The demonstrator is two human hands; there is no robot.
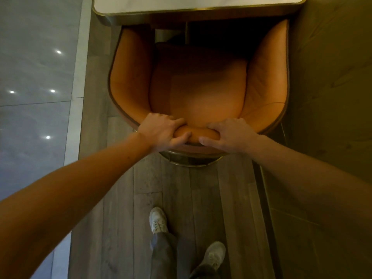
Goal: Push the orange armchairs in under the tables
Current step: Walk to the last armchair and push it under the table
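An orange armchair [198,87] with a rounded shell back stands right in front of me, seen from above. Its front edge and the tips of its arms reach under the white-topped table [197,7] with a brass-coloured rim at the top of the view. My left hand [163,132] grips the top of the backrest left of centre, fingers curled over the padding. My right hand [229,136] grips the same backrest right of centre, a short gap between the two hands.
Wood-plank floor [201,198] runs under the chair and my feet [159,220]. A glossy grey tiled floor [34,77] lies to the left behind a pale border strip. A darker panelled surface [330,77] rises close on the right of the chair.
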